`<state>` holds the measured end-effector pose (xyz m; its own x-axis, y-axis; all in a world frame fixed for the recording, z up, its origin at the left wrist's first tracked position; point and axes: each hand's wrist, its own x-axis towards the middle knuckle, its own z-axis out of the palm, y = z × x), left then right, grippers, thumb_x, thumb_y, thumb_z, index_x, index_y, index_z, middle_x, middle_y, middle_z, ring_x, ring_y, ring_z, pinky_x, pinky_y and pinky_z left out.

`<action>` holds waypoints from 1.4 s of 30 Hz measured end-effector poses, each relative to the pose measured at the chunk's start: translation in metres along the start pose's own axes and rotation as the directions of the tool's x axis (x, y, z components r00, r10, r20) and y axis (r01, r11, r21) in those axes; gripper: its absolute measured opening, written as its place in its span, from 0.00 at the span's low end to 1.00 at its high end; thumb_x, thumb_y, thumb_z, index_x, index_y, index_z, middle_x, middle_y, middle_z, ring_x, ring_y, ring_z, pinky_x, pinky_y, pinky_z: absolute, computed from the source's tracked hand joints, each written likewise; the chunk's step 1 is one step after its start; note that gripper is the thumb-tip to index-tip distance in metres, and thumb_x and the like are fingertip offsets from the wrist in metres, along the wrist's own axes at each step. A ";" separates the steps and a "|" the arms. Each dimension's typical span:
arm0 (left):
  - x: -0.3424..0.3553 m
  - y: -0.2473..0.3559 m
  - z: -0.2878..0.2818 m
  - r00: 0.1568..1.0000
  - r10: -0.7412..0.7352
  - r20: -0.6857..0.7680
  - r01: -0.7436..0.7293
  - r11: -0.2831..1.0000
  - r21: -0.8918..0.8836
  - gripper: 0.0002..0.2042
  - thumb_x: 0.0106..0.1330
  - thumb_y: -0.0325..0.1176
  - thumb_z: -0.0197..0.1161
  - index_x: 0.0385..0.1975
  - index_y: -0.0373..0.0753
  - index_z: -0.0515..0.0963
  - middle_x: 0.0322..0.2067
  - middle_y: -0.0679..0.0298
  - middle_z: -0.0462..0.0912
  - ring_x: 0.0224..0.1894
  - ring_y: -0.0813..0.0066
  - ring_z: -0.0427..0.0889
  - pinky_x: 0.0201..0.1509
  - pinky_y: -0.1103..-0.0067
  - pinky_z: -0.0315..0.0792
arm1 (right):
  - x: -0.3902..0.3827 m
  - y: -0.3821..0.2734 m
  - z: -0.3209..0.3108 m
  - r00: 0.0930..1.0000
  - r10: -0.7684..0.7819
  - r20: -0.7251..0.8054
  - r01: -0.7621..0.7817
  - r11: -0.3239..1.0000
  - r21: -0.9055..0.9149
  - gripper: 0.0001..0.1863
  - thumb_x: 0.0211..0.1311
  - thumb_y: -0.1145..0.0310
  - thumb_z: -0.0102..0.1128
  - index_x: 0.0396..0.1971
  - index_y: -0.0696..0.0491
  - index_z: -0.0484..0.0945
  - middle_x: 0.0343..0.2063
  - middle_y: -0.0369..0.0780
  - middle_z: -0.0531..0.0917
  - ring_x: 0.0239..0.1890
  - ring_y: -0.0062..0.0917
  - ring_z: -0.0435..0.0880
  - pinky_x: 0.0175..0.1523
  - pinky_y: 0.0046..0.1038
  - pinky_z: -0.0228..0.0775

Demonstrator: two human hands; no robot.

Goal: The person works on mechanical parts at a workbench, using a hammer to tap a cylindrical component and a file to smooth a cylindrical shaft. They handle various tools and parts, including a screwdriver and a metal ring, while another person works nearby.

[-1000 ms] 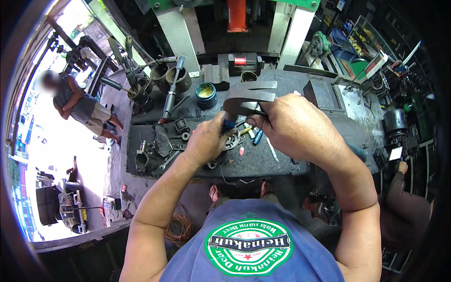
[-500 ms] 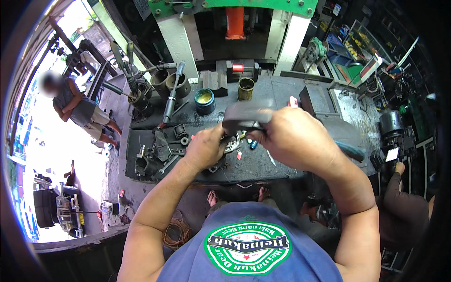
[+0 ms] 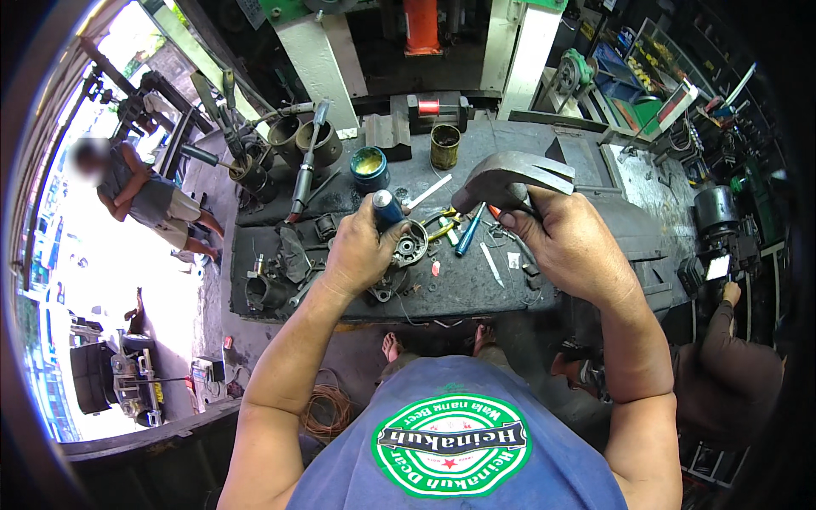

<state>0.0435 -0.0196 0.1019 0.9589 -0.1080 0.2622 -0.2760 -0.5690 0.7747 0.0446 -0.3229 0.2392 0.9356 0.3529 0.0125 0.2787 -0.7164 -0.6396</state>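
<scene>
My left hand [image 3: 355, 257] is wrapped round a blue-handled screwdriver [image 3: 388, 210] with a bright metal cap, held upright; its blade is hidden. Close by the hand, a round metal housing [image 3: 411, 246] with a ring-shaped centre sits on the workbench [image 3: 450, 302]. In my right hand [image 3: 576, 246] is a claw hammer [image 3: 517, 172], raised over the bench to the right of the screwdriver, the two apart. Between the hands lie yellow-handled pliers [image 3: 442, 226], another blue screwdriver [image 3: 469, 231] and a white strip [image 3: 491, 263].
A blue tub of yellow grease [image 3: 369, 170] and a yellowish can [image 3: 444, 147] stand farther back. Metal parts and a wrench [image 3: 301, 291] crowd the left. A press frame [image 3: 319, 64] rises behind the bench. One person [image 3: 140, 183] stands left; another person's arm [image 3: 722, 323] shows right.
The hammer, blurred above my left hand before, has swung to the right with my right hand and turned side-on. The blue screwdriver in my left hand and the metal housing are now uncovered.
</scene>
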 end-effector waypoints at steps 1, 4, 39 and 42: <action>0.000 0.000 0.000 1.000 0.017 -0.002 -0.017 1.000 -0.009 0.16 0.76 0.27 0.74 0.57 0.34 0.77 0.49 0.53 0.95 0.52 0.56 0.96 0.59 0.66 0.86 | -0.001 0.003 0.000 1.000 -0.001 -0.003 0.001 1.000 -0.006 0.18 0.80 0.60 0.68 0.48 0.62 0.89 0.30 0.58 0.87 0.41 0.60 0.88 0.46 0.51 0.79; 0.000 -0.001 0.001 1.000 0.011 0.023 -0.012 0.999 0.047 0.16 0.75 0.26 0.74 0.57 0.34 0.77 0.49 0.52 0.95 0.52 0.54 0.96 0.58 0.65 0.86 | -0.001 0.007 -0.002 0.998 -0.051 -0.038 0.050 0.999 -0.015 0.18 0.80 0.59 0.68 0.48 0.62 0.89 0.29 0.58 0.87 0.40 0.60 0.88 0.46 0.51 0.80; -0.002 -0.011 0.017 0.983 0.134 0.126 -0.170 0.925 0.339 0.21 0.73 0.34 0.74 0.62 0.38 0.77 0.44 0.43 0.91 0.46 0.35 0.90 0.51 0.51 0.82 | 0.022 -0.063 -0.001 0.976 -0.062 0.208 0.120 0.953 -0.278 0.13 0.74 0.66 0.72 0.51 0.56 0.88 0.40 0.52 0.91 0.44 0.55 0.90 0.51 0.47 0.84; -0.002 -0.007 0.015 0.996 0.025 0.087 -0.049 0.957 0.285 0.21 0.77 0.38 0.73 0.64 0.39 0.76 0.44 0.44 0.92 0.47 0.37 0.92 0.53 0.52 0.84 | 0.006 -0.028 0.003 0.986 -0.151 0.075 0.147 0.988 0.055 0.12 0.79 0.70 0.70 0.55 0.58 0.87 0.37 0.41 0.90 0.41 0.32 0.88 0.51 0.35 0.80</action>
<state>0.0441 -0.0274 0.0876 0.9538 -0.1927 0.2304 -0.2924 -0.7715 0.5650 0.0417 -0.2992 0.2550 0.8637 0.5014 0.0509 0.4009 -0.6225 -0.6722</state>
